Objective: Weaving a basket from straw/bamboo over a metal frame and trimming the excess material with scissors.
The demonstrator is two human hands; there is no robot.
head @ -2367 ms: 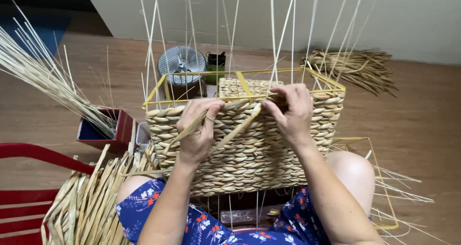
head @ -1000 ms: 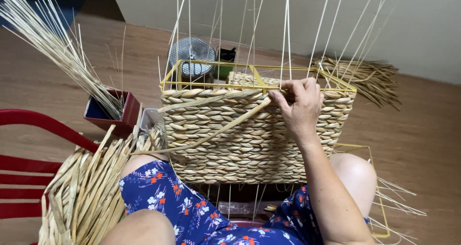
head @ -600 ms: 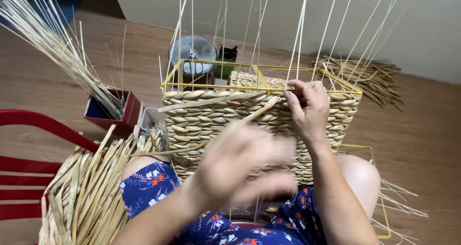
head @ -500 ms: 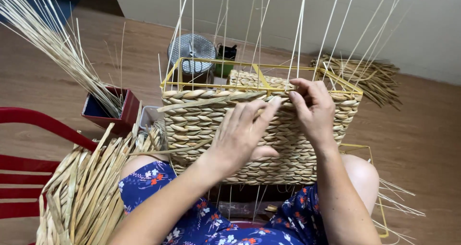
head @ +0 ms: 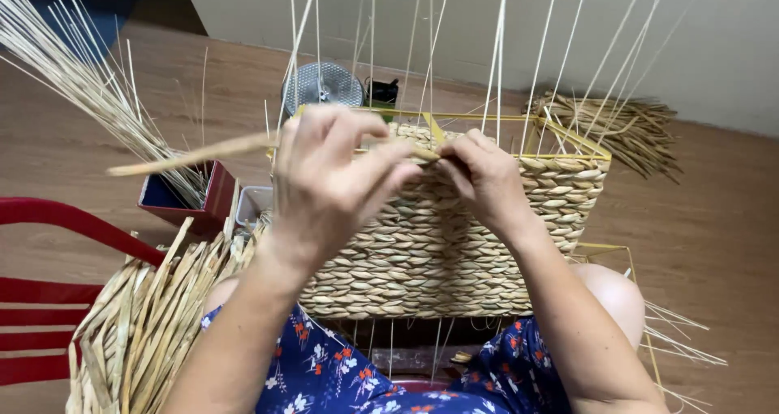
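A wooden plank floor [head: 714, 244] in a warm brown tone is seen from above, filling most of the view. Along the top edge, a plain pale wall [head: 698, 33] is met by the floor. At the top left corner, a dark blue patch [head: 97, 0] is visible on the floor, its nature unclear. A red chair [head: 49, 300] with horizontal slats is placed at the lower left. A small round metal fan [head: 322, 85] is set on the floor near the wall, with a dark object [head: 383, 91] just beside it. The room is lit evenly and softly; no window is shown.
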